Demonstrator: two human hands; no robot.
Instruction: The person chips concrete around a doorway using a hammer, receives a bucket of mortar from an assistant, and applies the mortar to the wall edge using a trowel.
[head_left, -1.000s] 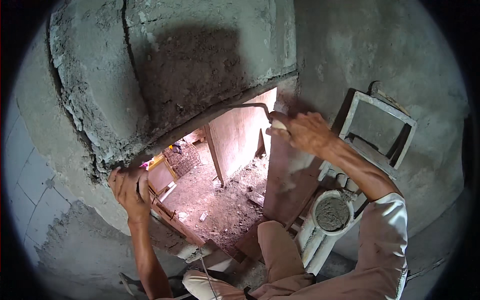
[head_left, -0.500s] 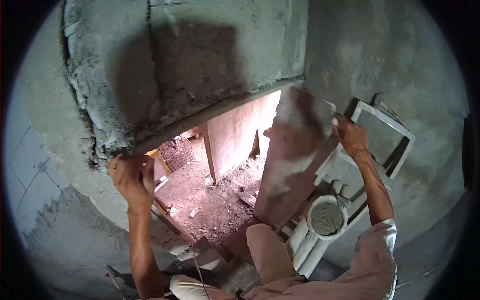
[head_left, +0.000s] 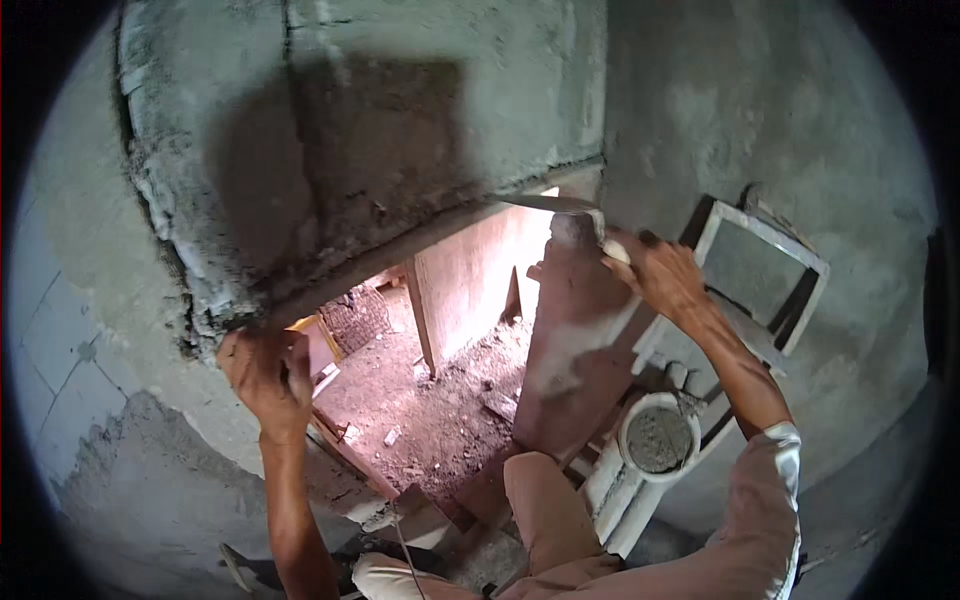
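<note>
My right hand [head_left: 655,270] is closed around the light handle of a trowel [head_left: 560,204]. The trowel's thin blade points left, its tip at the lower edge of the rough concrete wall [head_left: 400,130]. Along that edge runs a long narrow board [head_left: 385,252], above a lit opening. At the board's left end, my left hand [head_left: 265,375] is raised with its fingers curled around it; the fingertips are partly hidden in shadow. Below my right forearm stands a round bucket [head_left: 658,440] of grey mortar.
A pale frame [head_left: 762,228] leans on the right wall, beside the bucket. A broad reddish-brown panel [head_left: 572,350] stands at the opening's right side. Rubble [head_left: 450,430] covers the ground beyond the opening. Pale pipes [head_left: 622,510] lie below the bucket. White tiles [head_left: 80,400] face the left wall.
My right hand has moved left with the trowel, and the blade now reaches the wall's lower edge. My left hand stays at the board's left end.
</note>
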